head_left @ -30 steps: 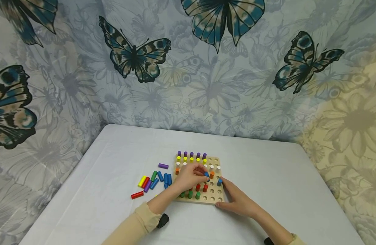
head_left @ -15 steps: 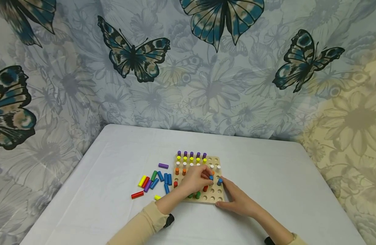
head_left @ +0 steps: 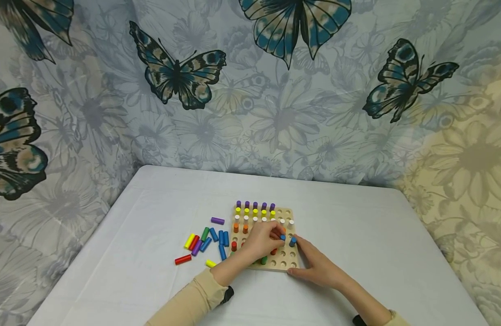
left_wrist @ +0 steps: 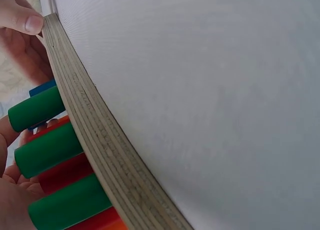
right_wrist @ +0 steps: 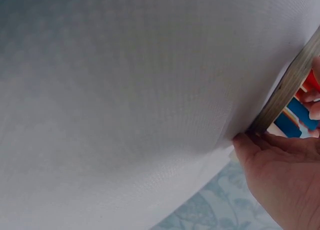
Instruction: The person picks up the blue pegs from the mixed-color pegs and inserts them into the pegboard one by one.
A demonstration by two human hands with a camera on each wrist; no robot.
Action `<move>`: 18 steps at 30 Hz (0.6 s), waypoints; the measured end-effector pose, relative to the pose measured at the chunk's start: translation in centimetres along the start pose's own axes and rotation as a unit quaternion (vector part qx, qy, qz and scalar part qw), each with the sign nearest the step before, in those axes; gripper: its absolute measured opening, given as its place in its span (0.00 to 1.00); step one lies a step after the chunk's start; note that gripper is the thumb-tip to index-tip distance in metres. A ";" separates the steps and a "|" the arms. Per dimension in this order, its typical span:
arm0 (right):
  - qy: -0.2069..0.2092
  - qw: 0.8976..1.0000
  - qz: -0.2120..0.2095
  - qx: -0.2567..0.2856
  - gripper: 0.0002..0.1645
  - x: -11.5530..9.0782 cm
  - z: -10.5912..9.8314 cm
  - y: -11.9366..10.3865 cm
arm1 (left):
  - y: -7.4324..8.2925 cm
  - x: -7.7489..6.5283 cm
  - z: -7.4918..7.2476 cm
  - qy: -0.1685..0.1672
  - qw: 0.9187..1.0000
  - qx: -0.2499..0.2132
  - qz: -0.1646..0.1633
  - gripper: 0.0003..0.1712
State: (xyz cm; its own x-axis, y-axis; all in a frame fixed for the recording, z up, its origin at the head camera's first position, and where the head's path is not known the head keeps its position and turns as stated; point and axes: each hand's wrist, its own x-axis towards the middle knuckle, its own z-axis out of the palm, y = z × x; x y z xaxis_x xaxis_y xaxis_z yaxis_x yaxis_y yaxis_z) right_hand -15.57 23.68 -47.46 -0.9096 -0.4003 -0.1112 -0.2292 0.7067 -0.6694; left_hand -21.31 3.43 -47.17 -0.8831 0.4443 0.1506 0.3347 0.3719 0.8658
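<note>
My left hand (head_left: pixel 259 240) pinches a blue peg (head_left: pixel 282 237) upright at the wooden pegboard (head_left: pixel 288 260), just left of a standing blue peg (head_left: pixel 292 242). My right hand (head_left: pixel 317 268) holds the board's near right corner, thumb at the front and fingers along the right side. Purple pegs (head_left: pixel 255 205), yellow, white and orange pegs (head_left: pixel 236 228) stand in rows farther back. Red pegs (head_left: pixel 234 246) and green pegs (left_wrist: pixel 48 150) fill part of the near rows, mostly hidden behind my left hand. The right wrist view shows the board's edge (right_wrist: pixel 285 92) at my right thumb.
Left of the board lie several loose pegs: blue (head_left: pixel 214 234), green (head_left: pixel 205 234), purple (head_left: pixel 217 221), red (head_left: pixel 183 260) and yellow (head_left: pixel 211 263). A white cloth (head_left: pixel 124 253) covers the table, and a butterfly-patterned curtain (head_left: pixel 242 131) hangs behind it.
My left hand has moved slightly right and toward me, carrying the blue peg from the orange row to beside the standing blue peg. My right hand stays at the corner.
</note>
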 end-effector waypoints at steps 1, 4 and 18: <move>0.000 1.000 0.001 -0.001 0.59 0.0 0.0 0.0 | 0.0 0.0 0.0 0.001 1.000 0.001 0.002 0.08; -0.001 1.000 0.002 -0.003 0.59 0.0 0.0 0.0 | -0.1 0.1 0.1 0.000 1.000 0.005 0.007 0.08; 0.000 1.000 -0.002 -0.004 0.59 0.1 0.1 0.2 | -0.2 0.2 0.0 -0.025 1.000 -0.009 0.006 0.08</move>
State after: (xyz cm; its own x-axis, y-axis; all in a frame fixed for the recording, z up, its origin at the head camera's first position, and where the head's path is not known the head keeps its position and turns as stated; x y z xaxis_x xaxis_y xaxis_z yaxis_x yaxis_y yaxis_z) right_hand -15.68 23.71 -47.66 -0.9089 -0.4025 -0.1091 -0.2347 0.7099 -0.6640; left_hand -21.53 3.48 -47.33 -0.8616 0.4886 0.1378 0.3392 0.3521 0.8724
